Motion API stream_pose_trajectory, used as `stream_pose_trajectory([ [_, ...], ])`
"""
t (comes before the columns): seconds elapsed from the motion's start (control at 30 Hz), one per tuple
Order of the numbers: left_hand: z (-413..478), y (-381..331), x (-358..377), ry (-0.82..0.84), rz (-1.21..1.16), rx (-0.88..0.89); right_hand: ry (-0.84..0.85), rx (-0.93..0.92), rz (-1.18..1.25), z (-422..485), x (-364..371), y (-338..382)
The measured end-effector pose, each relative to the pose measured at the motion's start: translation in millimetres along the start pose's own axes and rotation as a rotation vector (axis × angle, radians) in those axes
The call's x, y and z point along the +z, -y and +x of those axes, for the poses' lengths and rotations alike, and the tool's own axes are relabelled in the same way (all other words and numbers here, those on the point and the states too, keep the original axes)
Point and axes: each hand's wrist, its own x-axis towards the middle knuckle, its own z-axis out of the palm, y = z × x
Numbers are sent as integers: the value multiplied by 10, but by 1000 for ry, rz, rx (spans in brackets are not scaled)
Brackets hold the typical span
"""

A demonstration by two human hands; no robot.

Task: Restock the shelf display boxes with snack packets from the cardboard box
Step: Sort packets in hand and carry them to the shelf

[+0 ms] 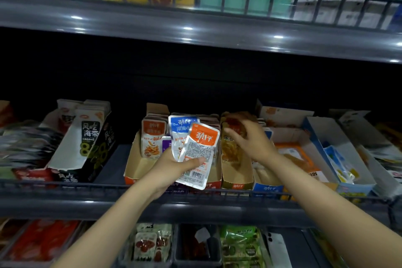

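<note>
In the head view, the left hand (174, 166) is holding up snack packets in front of the middle shelf (65, 189), just above its front rail. Its thumb is pressing across the face of an orange-topped packet (199, 150), pinching it against the fingers behind. A blue-topped packet (181, 132) is standing just behind it and a little to the left, touching it, held in the same pinch.

The right hand (250, 140) is reaching over the tan display box (237, 180) near the middle of the shelf. Its fingers are curling down onto the blurred reddish-brown tops of the packets there, and whether they are gripping one cannot be told.

Left of the held packets, an orange display box (133, 169) is sitting against the front rail, with a row of upright orange packets (152, 139) filling its back part. A blue display box (267, 188) is sitting just right of the tan one, under the right forearm. Toward the shelf's left edge a black seaweed box (97, 150) is leaning at a tilt. Toward the right edge a white and blue box (322, 137) is lying at an angle, carrying a few pale packets (339, 165). On the lower shelf, green packets (239, 243) are lying below the right forearm.
</note>
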Motion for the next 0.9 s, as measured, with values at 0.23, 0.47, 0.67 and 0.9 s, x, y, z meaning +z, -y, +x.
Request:
stream_pose_trajectory([
  [0.23, -247, -73, -157, 26, 17, 105, 286, 184, 624, -344, 180, 734],
  [0.47, -554, -124, -565, -282, -13, 141, 166, 240, 706, -425, 279, 1105],
  [0.67, -795, -117, -613, -76, 72, 229, 237, 148, 635, -494, 620, 1562],
  [0.9, -959, 36, -1018, -159, -182, 78, 344, 127, 564, -448, 783, 1804],
])
